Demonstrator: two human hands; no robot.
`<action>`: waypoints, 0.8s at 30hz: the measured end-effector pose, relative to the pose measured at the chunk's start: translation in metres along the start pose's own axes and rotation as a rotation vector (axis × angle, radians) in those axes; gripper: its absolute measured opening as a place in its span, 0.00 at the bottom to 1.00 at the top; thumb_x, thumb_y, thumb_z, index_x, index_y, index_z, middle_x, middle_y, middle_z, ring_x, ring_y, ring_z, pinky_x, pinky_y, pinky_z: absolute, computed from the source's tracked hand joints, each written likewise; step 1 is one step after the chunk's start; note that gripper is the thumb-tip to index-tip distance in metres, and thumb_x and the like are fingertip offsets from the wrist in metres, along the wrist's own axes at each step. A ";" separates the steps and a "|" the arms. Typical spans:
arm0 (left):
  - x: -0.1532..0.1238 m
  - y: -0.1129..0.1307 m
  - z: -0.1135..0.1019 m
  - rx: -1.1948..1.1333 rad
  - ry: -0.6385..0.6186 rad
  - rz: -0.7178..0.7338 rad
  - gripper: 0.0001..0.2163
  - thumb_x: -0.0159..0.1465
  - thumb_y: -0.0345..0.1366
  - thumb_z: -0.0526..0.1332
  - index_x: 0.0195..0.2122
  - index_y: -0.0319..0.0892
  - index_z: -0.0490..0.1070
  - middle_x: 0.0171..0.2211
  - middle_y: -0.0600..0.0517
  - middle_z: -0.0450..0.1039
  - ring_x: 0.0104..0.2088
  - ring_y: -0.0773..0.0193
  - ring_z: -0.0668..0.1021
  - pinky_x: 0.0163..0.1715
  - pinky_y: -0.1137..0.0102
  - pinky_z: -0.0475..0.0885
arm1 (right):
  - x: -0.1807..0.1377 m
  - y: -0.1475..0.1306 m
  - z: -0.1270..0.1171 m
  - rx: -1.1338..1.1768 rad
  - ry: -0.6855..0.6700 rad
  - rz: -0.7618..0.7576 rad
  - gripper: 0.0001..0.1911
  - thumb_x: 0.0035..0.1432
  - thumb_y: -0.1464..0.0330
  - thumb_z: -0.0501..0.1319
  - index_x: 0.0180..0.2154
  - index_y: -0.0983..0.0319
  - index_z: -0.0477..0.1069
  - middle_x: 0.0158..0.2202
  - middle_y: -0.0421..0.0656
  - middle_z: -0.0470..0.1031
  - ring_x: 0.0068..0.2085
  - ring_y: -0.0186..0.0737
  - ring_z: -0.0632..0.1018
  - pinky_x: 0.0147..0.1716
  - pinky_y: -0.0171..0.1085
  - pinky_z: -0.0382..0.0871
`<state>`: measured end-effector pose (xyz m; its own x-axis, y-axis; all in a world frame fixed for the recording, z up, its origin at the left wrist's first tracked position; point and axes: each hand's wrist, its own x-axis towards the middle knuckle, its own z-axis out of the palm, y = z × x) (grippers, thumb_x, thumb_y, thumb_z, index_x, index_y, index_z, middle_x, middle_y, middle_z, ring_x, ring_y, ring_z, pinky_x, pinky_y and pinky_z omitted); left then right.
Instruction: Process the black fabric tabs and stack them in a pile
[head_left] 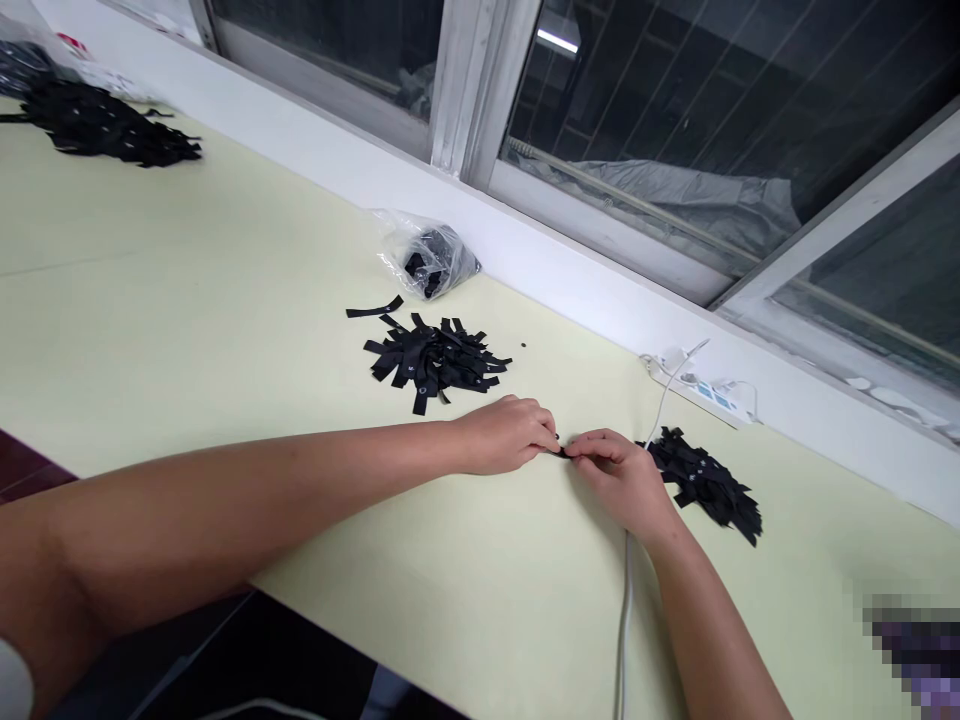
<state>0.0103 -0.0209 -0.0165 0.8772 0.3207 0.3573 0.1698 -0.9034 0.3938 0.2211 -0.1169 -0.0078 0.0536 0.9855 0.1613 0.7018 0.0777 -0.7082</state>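
Note:
My left hand and my right hand meet over the pale yellow-green table, fingers pinched on one small black strip held between them. A loose pile of black strips with small snaps lies just beyond my left hand. Another pile of the same black strips sits right behind my right hand. Most of the held strip is hidden by my fingertips.
A clear plastic bag of black pieces rests by the white window ledge. A larger black heap lies at the far left. A white power strip sits by the ledge, and a grey cable runs under my right wrist.

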 end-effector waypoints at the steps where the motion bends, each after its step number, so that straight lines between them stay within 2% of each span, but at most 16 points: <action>1: 0.000 0.000 0.000 0.009 -0.003 -0.003 0.16 0.67 0.25 0.56 0.47 0.48 0.79 0.46 0.50 0.77 0.48 0.59 0.74 0.50 0.63 0.65 | 0.000 0.000 0.000 -0.001 0.001 -0.001 0.10 0.53 0.65 0.59 0.33 0.56 0.80 0.42 0.43 0.77 0.40 0.40 0.78 0.39 0.39 0.71; 24: 0.000 0.003 -0.001 0.085 -0.003 -0.012 0.16 0.67 0.25 0.54 0.48 0.45 0.78 0.43 0.48 0.74 0.46 0.60 0.73 0.48 0.66 0.66 | 0.001 0.000 0.003 -0.074 0.029 -0.055 0.11 0.56 0.65 0.58 0.35 0.56 0.80 0.42 0.44 0.78 0.41 0.42 0.78 0.40 0.41 0.72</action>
<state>0.0105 -0.0238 -0.0144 0.8764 0.3305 0.3504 0.2175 -0.9206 0.3242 0.2192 -0.1159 -0.0094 0.0336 0.9752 0.2187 0.7548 0.1187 -0.6451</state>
